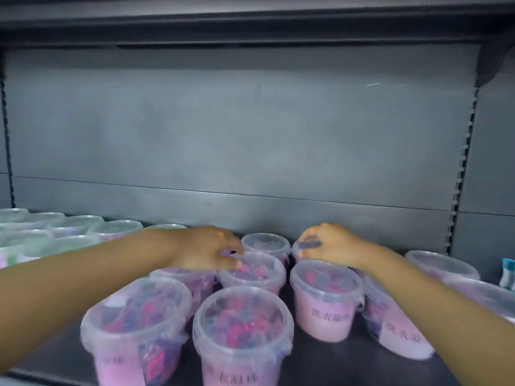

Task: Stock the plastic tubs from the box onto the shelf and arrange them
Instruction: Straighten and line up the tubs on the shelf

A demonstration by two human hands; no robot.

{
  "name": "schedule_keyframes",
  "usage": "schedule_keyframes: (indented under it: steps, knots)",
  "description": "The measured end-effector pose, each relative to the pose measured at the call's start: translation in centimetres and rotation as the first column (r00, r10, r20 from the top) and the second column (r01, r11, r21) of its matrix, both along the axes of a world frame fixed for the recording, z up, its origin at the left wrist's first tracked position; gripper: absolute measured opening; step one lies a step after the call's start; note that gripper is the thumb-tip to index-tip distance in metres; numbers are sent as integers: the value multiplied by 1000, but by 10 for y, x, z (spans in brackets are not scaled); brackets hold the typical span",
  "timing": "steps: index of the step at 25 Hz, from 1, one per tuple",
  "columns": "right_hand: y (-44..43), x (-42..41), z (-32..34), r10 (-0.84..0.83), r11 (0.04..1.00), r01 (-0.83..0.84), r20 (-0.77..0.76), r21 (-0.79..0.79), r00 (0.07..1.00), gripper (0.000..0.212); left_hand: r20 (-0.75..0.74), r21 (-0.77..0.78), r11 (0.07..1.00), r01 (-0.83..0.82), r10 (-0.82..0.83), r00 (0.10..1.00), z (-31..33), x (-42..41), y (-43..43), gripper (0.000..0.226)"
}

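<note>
Several clear plastic tubs with pink labels and pink-purple contents stand on the dark shelf point(320, 363). My left hand point(206, 250) reaches over the group, its fingers closed on the rim of a middle tub point(255, 273). My right hand point(331, 245) pinches the edge of a back tub point(296, 250), mostly hidden behind the hand. Another back tub point(266, 243) stands between the two hands. Two front tubs point(133, 327) point(242, 330) stand nearest me, and one tub point(326, 296) sits under my right wrist.
Green-lidded tubs point(72, 227) fill the shelf's left side. More clear tubs point(440, 264) stand at the right, beside a small teal-and-white item point(507, 273). The grey back panel point(237, 135) and an upper shelf point(250, 20) enclose the space. The box is not in view.
</note>
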State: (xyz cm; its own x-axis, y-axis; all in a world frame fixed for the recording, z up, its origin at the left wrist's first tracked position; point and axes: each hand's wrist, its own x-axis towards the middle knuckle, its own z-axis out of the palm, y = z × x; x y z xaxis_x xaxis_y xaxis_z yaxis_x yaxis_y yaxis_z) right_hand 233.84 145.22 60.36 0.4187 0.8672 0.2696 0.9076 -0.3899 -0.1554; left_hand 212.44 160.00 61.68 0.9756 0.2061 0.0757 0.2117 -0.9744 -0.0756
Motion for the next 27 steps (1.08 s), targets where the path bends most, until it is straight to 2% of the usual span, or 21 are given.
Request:
schedule_keyframes:
  steps: [5, 11, 15, 18, 20, 22, 25, 27]
  knots:
    - [36, 13, 0, 34, 997, -37, -53, -69, 998, 37, -35, -42, 991, 128, -129, 991, -15, 18, 20, 49]
    - [24, 47, 5, -34, 979, 44, 54, -201, 998, 34, 5, 88, 974, 210, -211, 977, -20, 55, 27, 41]
    - [-10, 66, 14, -92, 973, 111, 98, -205, 991, 40, 117, 128, 958, 258, -273, 955, -11, 96, 16, 39]
    - [-42, 84, 17, -150, 961, 170, 104, -220, 983, 43, 174, 86, 952, 294, -305, 936, -6, 135, 5, 36]
    - [-63, 100, 18, -190, 951, 202, 73, -234, 979, 43, 131, 69, 944, 322, -328, 935, -8, 158, -3, 39]
    - [-82, 112, 15, -232, 949, 222, -20, -224, 973, 46, 49, 46, 938, 342, -344, 938, -9, 177, -7, 44]
    - [-96, 125, 5, -261, 951, 219, -184, -218, 948, 66, -129, -5, 932, 361, -359, 924, -6, 197, 0, 47]
    - [-97, 127, -2, -253, 944, 199, -188, -263, 949, 62, -203, -72, 933, 354, -361, 910, -5, 204, 8, 45]
